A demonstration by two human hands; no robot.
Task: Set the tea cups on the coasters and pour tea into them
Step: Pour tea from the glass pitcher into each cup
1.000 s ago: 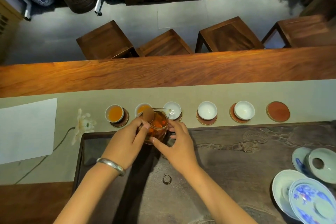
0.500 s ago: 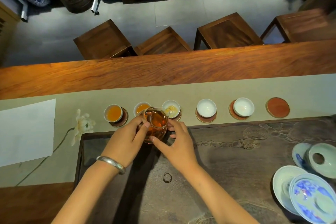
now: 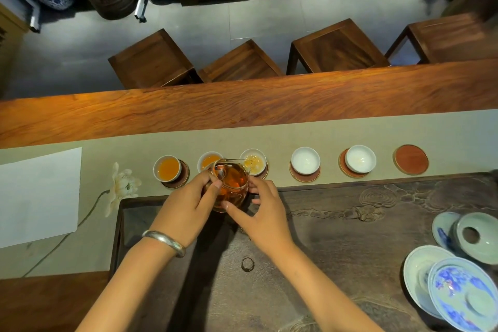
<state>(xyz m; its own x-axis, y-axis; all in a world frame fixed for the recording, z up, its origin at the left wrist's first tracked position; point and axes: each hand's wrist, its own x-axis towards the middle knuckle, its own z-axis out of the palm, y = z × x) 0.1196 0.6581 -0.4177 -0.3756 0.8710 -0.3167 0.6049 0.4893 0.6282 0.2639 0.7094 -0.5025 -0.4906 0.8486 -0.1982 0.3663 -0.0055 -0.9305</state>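
From the head camera, looking down, both hands hold a glass pitcher (image 3: 231, 183) of dark amber tea over the near edge of the cloth runner (image 3: 296, 132). The left hand (image 3: 186, 207) has its fingers curled round the pitcher's left side, thumb against the glass. The right hand (image 3: 260, 213) steadies the other side, with its thumb under the base and fingertips touching the right wall. A silver bangle (image 3: 164, 241) sits on the left wrist.

The pitcher is tipped toward the third cup (image 3: 253, 161), its spout at that cup's rim; a little pale tea shows in the bottom of this cup. To the left, the first cup (image 3: 167, 168) and the second cup (image 3: 208, 160) each hold orange tea, and the second is partly hidden behind the pitcher. To the right, the fourth cup (image 3: 305, 160) and the fifth cup (image 3: 360, 158) look white inside, with at most a faint tint in the fifth. Each cup sits on a round reddish coaster, the first and fifth off-centre. One more coaster (image 3: 410, 160) lies bare at the right end of the row.

The runner lies on a long wooden table (image 3: 242, 105). Nearer is a dark carved tea tray (image 3: 350, 224), with a small ring (image 3: 247, 264) lying on it. At lower right, blue-and-white saucers (image 3: 458, 296) and a pale green lid (image 3: 478, 237) are stacked loosely. A white sheet of paper (image 3: 37, 194) lies at left, beside a painted white flower (image 3: 122, 186) on the runner.
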